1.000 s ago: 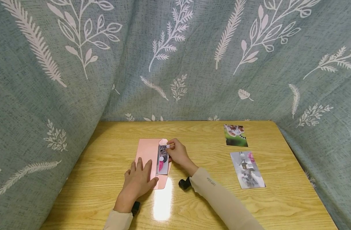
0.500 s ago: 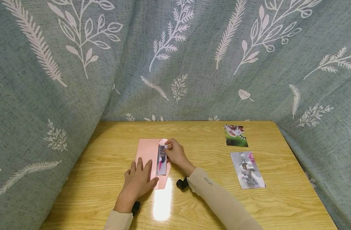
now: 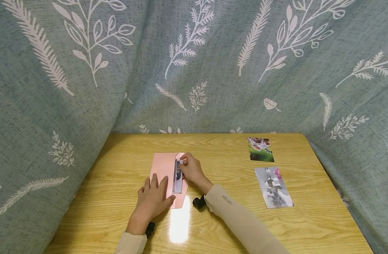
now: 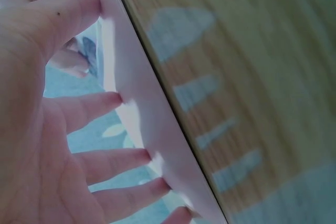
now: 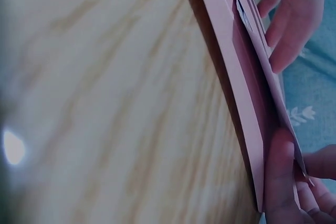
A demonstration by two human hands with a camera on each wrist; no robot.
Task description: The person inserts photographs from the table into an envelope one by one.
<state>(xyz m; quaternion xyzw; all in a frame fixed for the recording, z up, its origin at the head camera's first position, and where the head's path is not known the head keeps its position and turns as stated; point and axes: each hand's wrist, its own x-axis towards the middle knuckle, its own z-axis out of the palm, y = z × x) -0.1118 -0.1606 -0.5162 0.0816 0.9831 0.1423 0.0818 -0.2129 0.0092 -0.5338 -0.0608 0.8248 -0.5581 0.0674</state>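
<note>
A pink envelope (image 3: 162, 164) lies on the table with its flap side to the right. From its opening sticks a narrow strip of a photo (image 3: 179, 185), the rest of it hidden inside. My right hand (image 3: 192, 171) pinches the photo near its upper right edge, over the flap. My left hand (image 3: 154, 197) rests on the envelope's lower part, fingers spread and straight. In the left wrist view those fingertips touch the envelope (image 4: 149, 124). The right wrist view shows the pocket gaping, with the thumb and fingers of my right hand (image 5: 283, 182) at the photo's edge.
Two more photos lie on the right of the wooden table (image 3: 225, 225): a tiger photo (image 3: 260, 150) farther back and a grey photo (image 3: 274, 188) with pink flowers nearer. A leaf-patterned curtain (image 3: 194, 63) hangs behind the table and along both sides.
My right hand has moved left with the photo, and less of the photo shows outside the envelope. The left hand and the other photos have stayed in place.
</note>
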